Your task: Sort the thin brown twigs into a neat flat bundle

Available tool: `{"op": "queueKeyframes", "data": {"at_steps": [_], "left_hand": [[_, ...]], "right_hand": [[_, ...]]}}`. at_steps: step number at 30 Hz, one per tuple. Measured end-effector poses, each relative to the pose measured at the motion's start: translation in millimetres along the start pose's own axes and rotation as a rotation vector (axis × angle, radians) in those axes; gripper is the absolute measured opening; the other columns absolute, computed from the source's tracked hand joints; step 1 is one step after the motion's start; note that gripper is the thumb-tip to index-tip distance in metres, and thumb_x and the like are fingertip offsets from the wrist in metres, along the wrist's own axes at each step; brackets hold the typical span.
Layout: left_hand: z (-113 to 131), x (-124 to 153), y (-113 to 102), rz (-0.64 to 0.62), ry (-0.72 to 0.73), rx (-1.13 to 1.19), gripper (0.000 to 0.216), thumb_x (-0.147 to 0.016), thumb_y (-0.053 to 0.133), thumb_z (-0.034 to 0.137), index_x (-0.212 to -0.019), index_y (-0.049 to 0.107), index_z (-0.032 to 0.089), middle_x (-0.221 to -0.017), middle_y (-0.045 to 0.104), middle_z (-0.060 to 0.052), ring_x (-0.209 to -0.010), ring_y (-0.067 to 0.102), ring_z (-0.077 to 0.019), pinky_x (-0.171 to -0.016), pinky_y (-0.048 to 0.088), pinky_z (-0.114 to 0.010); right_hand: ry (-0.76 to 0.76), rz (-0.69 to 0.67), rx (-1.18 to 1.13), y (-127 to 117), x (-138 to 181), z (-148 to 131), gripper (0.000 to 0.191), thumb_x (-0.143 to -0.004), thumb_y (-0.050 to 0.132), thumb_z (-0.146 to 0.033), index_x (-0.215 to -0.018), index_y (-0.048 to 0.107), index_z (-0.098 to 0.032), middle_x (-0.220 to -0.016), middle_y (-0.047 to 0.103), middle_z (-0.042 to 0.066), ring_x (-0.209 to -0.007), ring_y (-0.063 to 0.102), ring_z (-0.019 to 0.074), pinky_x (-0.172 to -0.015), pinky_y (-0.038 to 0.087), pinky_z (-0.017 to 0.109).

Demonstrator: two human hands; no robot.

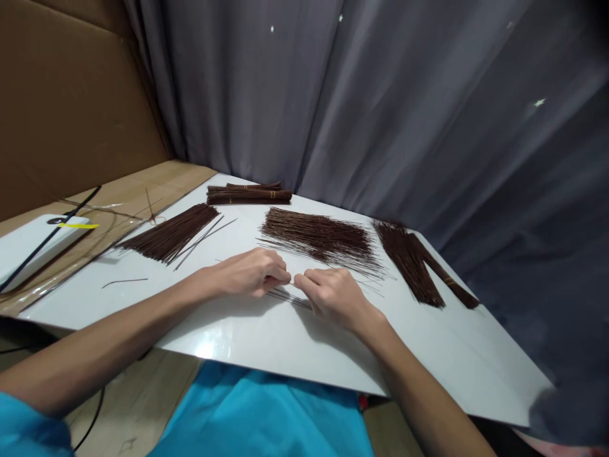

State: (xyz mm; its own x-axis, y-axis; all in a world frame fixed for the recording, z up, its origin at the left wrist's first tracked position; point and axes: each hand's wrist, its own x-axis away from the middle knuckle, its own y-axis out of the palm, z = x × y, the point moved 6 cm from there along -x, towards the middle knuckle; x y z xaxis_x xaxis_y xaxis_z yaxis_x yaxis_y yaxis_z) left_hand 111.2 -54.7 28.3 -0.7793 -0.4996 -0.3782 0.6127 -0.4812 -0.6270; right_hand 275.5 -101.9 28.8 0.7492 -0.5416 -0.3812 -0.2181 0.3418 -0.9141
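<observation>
The left hand (254, 270) and right hand (335, 292) were each pinched closed, fingertips almost meeting; what they pinched was too small to tell. A few sticks (289, 297) ran between them, low over the table's near half. Such thin work probably called for a light, even pinch, since a hard squeeze might have bent a stick, and for steady wrists.

Behind hung the curtain (266, 101), bounding the table (309, 355); cardboard (76, 89) walled the left. The middle pile (318, 235) lay just beyond the hands, its stray ends near the right hand and likely to snag. The left pile (174, 235) and right pile (409, 263) flanked it. One bent stick (124, 280) lay apart, left of the left forearm.
</observation>
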Motion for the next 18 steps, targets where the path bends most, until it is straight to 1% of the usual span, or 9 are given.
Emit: {"op": "queueKeyframes", "data": {"at_steps": [2,4,6,7,9,11,15,18], "left_hand": [[6.6,0.6,4.5,-0.066,0.018,0.061,0.016,-0.089,0.073,0.015,-0.087,0.087,0.022,-0.084,0.081,-0.009,-0.076,0.073,-0.0207,-0.071,0.056,-0.031],[13.1,0.6,4.4,-0.069,0.021,0.14,0.016,-0.093,0.072,0.018,-0.095,0.088,0.021,-0.091,0.082,-0.011,-0.079,0.075,-0.0211,-0.072,0.057,-0.031],[16.4,0.0,-1.6,0.01,-0.003,0.206,0.015,-0.094,0.074,0.024,-0.098,0.088,0.018,-0.093,0.083,-0.012,-0.081,0.076,-0.0213,-0.072,0.058,-0.031],[16.7,-0.2,-5.8,0.067,-0.019,0.226,0.016,-0.094,0.076,0.027,-0.096,0.088,0.017,-0.092,0.083,-0.013,-0.081,0.075,-0.0213,-0.072,0.058,-0.031],[15.2,-0.3,-13.6,0.173,-0.053,0.239,0.018,-0.094,0.078,0.03,-0.093,0.088,0.015,-0.09,0.082,-0.013,-0.079,0.074,-0.0206,-0.071,0.057,-0.03],[10.8,-0.8,-17.5,0.229,-0.096,0.239,0.021,-0.094,0.078,0.033,-0.092,0.087,0.013,-0.089,0.082,-0.013,-0.078,0.072,-0.0198,-0.07,0.055,-0.03],[-2.4,-2.7,-16.0,0.225,-0.19,0.24,0.026,-0.095,0.076,0.035,-0.089,0.086,0.011,-0.082,0.079,-0.011,-0.072,0.065,-0.0169,-0.064,0.048,-0.028],[-10.1,-3.1,-13.7,0.212,-0.232,0.262,0.031,-0.095,0.076,0.039,-0.088,0.085,0.01,-0.074,0.073,-0.008,-0.064,0.058,-0.0138,-0.058,0.042,-0.026]], "right_hand": [[0.05,-0.042,-0.247,-2.8,-2.1,9.5,0.024,-0.104,0.054,-0.014,-0.092,0.074,-0.02,-0.075,0.069,0.003,-0.062,0.055,0.015,-0.058,0.03,0.029],[0.091,-0.031,-0.534,-5.3,-4.0,16.8,0.025,-0.107,0.056,-0.022,-0.093,0.077,-0.02,-0.076,0.072,0.003,-0.064,0.059,0.0153,-0.062,0.038,0.028],[0.128,0.02,-0.737,-6.5,-4.7,20.9,0.029,-0.109,0.058,-0.028,-0.092,0.079,-0.019,-0.075,0.073,0.004,-0.063,0.061,0.0158,-0.063,0.043,0.028],[0.146,0.06,-0.787,-7.0,-4.4,21.9,0.028,-0.108,0.059,-0.029,-0.092,0.08,-0.019,-0.076,0.073,0.004,-0.063,0.061,0.0161,-0.062,0.044,0.028],[0.163,0.15,-0.795,-8.1,-2.4,22.1,0.025,-0.107,0.061,-0.028,-0.094,0.08,-0.019,-0.077,0.074,0.005,-0.063,0.062,0.0166,-0.062,0.044,0.029],[0.155,0.209,-0.731,-8.1,0.6,21.1,0.022,-0.107,0.061,-0.025,-0.095,0.079,-0.019,-0.077,0.073,0.005,-0.062,0.061,0.0164,-0.062,0.044,0.029],[0.13,0.211,-0.588,-5.0,4.6,22.9,0.023,-0.107,0.059,-0.023,-0.095,0.077,-0.019,-0.071,0.067,0.003,-0.059,0.054,0.0154,-0.061,0.039,0.029],[0.145,0.183,-0.555,-3.9,5.0,27.3,0.025,-0.108,0.057,-0.023,-0.094,0.077,-0.019,-0.073,0.069,0.003,-0.062,0.057,0.0159,-0.063,0.04,0.029]]}}
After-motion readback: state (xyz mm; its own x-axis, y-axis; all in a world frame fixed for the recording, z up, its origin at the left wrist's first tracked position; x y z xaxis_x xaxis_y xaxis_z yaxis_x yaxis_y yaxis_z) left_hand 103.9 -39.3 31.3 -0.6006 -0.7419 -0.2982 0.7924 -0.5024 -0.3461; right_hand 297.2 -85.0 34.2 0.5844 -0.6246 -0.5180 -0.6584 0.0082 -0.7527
